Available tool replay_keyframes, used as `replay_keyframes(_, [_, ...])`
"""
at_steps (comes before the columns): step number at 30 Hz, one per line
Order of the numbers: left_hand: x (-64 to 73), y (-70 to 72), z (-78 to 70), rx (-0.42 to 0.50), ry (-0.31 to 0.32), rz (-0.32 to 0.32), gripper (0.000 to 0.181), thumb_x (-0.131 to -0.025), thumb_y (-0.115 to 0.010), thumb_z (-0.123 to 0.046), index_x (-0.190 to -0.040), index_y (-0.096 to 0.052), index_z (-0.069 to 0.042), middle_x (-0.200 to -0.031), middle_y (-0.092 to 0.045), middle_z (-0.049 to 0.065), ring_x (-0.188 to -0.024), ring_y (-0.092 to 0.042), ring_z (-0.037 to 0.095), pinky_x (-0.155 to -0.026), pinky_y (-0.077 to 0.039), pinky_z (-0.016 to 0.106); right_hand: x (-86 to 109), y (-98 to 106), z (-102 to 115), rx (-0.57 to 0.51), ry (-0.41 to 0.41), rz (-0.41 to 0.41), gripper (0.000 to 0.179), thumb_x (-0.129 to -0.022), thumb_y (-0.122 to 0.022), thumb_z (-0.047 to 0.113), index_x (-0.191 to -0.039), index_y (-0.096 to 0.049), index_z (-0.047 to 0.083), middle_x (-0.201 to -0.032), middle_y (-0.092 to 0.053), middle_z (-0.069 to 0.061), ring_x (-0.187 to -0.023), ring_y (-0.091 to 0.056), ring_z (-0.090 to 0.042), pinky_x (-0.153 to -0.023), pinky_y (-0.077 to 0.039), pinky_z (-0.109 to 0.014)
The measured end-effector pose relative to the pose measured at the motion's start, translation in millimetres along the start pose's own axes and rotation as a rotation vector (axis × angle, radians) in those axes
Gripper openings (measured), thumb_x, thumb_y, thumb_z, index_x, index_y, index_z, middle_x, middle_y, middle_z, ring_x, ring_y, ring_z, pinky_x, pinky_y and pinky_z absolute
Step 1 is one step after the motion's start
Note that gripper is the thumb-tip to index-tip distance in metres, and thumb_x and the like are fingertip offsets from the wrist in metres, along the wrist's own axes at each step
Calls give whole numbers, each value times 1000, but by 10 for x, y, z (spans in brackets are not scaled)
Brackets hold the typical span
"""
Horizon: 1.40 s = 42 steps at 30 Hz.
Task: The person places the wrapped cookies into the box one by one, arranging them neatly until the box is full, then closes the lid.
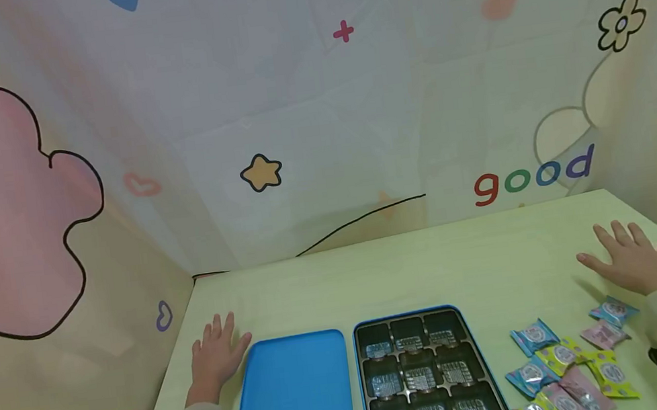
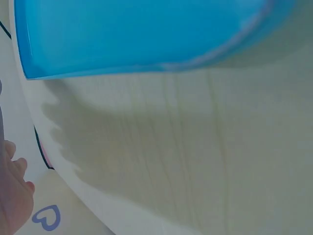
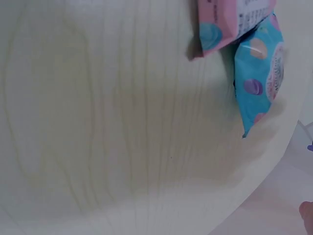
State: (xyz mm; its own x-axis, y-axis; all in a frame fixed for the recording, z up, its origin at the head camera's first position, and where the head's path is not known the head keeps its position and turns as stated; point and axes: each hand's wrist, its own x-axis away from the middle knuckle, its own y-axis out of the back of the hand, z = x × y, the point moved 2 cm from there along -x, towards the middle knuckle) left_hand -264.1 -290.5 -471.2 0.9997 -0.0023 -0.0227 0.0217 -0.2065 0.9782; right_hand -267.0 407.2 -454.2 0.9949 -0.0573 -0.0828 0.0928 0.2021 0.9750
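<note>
Fingers straight and fanned, your left hand points up the frame at lower left, just beside a blue lid. Your right hand, also spread wide, angles toward the upper left at the frame's right, near a blue packet. The lid's long axis runs up and down the frame at lower centre-left, its top leaning slightly right. Parallel beside it, at lower centre, a blue-rimmed tray of glossy black plastic shows nine squarish compartments in three rows. At lower right, crinkled, pillow-shaped packets in blue, yellow and pink cluster at mixed angles; one yellow packet slants from upper left to lower right. Beneath spreads a pale desk with faint wood grain. Behind hangs a creased, printed wall cloth with a star and "good" in coloured letters.
</note>
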Motion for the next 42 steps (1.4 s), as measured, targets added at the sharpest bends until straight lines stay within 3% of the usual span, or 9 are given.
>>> replay_keyframes(9, [52, -19, -91, 2, -20, -9, 68, -90, -38, -46, -142, -17, -6, -145, -13, 24, -130, -13, 45, -100, -11, 62, 14, 25, 32, -11, 15, 10, 86, -86, -32, 60, -140, -7, -1, -139, -1, -35, -126, 4, -52, -87, -4, -73])
replay_keyframes(30, [164, -3, -298, -49, -198, -132, 65, -88, -46, -45, -138, -31, -7, -141, -28, 21, -128, -27, 40, -97, -23, 60, 143, 3, -65, 6, 55, 29, 85, -87, -34, 58, -141, -3, 1, -139, -2, -35, -126, 3, -52, -84, -8, -73])
replay_keyframes(42, [242, 101, -607, -31, -306, -160, 64, -86, -52, -41, -138, -33, -9, -141, -30, 17, -129, -28, 36, -98, -25, 57, 168, -33, -130, 7, 49, 28, 85, -87, -34, 58, -141, -3, 0, -139, -3, -35, -125, 1, -53, -84, -7, -74])
